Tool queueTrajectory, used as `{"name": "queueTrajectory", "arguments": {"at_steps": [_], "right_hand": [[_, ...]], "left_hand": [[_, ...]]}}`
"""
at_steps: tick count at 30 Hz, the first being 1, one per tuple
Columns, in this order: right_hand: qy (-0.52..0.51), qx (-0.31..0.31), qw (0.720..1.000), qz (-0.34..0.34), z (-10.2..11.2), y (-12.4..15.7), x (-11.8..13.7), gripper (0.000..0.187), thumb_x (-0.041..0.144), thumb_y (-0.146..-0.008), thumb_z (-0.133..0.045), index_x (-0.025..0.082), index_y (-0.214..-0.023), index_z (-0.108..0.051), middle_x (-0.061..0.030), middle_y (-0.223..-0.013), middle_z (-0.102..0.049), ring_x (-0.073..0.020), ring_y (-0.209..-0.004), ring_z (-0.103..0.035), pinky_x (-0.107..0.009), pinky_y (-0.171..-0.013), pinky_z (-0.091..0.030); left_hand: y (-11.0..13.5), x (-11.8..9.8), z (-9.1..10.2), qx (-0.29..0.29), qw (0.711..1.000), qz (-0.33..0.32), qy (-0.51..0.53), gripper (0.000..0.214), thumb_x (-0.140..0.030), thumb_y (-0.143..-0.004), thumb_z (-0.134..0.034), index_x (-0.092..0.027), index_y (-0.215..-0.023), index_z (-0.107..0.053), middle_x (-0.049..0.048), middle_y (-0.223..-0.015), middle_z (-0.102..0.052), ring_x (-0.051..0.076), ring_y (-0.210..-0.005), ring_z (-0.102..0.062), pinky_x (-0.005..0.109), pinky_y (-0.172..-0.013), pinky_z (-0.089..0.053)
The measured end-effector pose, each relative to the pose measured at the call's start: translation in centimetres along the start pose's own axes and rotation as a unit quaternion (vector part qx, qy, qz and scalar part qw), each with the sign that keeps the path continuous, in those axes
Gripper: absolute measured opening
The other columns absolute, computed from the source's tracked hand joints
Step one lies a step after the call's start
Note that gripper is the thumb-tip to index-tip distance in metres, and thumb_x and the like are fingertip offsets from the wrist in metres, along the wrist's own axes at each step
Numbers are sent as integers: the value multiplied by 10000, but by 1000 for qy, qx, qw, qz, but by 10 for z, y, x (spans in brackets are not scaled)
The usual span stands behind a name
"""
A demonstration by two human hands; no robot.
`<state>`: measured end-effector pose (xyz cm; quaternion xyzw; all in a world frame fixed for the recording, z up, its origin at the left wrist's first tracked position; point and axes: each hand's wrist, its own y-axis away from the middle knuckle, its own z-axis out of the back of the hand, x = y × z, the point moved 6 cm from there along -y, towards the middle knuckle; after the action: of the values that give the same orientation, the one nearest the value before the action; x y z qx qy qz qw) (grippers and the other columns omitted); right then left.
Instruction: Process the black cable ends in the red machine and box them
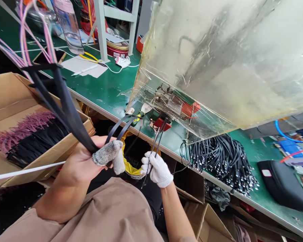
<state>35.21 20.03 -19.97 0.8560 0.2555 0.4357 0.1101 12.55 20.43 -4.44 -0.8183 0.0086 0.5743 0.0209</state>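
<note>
My left hand point(84, 163), with grey knitted covers on some fingers, is closed around a bundle of flat black cables point(73, 116). Pink and white wires point(48, 43) rise from the bundle's upper end, and looped black ends stick out past my fingers. In a white glove, my right hand point(157, 169) pinches thin black cables point(158, 137) at the bench edge. These run up to a small red block point(164, 124) on a bench device, and their loose ends hang below my fingers. Where they meet the block is too small to make out.
A cloudy plastic shield point(207, 67) leans over the device. Finished-looking black cables point(219, 158) lie heaped to its right, beside a black padded object point(284, 185). At left, a cardboard box point(78, 131) holds more cables. A yellow-lined bin point(135, 173) stands below the bench point(98, 89).
</note>
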Motion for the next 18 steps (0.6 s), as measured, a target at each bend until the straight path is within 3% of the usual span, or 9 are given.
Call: {"name": "queueTrajectory", "arguments": {"at_steps": [3, 6, 9, 13, 18], "right_hand": [[-9, -3, 1000, 29, -17, -8, 27, 374, 427, -823, -831, 209, -1000, -585, 25, -718, -645, -122, -552, -614, -283, -548, -579], [-34, 11, 997, 68, -34, -25, 61, 231, 371, -907, -738, 216, -960, -576, 57, -654, -560, -90, -487, -498, -235, -490, -510], [-65, 17, 993, 93, -46, -46, 88, 91, 279, -973, -619, 199, -947, -584, 36, -680, -562, -95, -512, -480, -233, -498, -492], [-99, -9, 990, 97, -48, -69, 105, 160, 194, -1022, -474, 167, -930, -603, 0, -735, -612, -106, -568, -516, -246, -541, -521], [-119, -47, 989, 79, -47, -78, 113, 206, 160, -1032, -441, 165, -904, -602, 10, -706, -599, -94, -538, -505, -206, -472, -488]], "left_hand": [[-10, 3, -11, 33, 999, 7, 16, 453, -615, -715, -825, -212, -540, -715, 49, -481, -611, 137, -406, -512, 245, -368, -344], [-16, 6, -16, 19, 999, -5, 27, 470, -613, -699, -839, -211, -502, -697, 33, -456, -568, 126, -410, -511, 238, -379, -355], [-18, 10, -14, -13, 999, -22, 24, 492, -618, -714, -828, -210, -483, -681, 29, -454, -560, 115, -402, -498, 233, -367, -339], [-17, 15, -9, -21, 999, -26, 21, 481, -613, -736, -814, -208, -506, -692, 26, -462, -565, 111, -406, -493, 228, -362, -342], [-15, 8, -8, -37, 999, -17, 12, 510, -638, -677, -839, -201, -477, -671, 31, -439, -556, 116, -374, -477, 231, -334, -332]]}}
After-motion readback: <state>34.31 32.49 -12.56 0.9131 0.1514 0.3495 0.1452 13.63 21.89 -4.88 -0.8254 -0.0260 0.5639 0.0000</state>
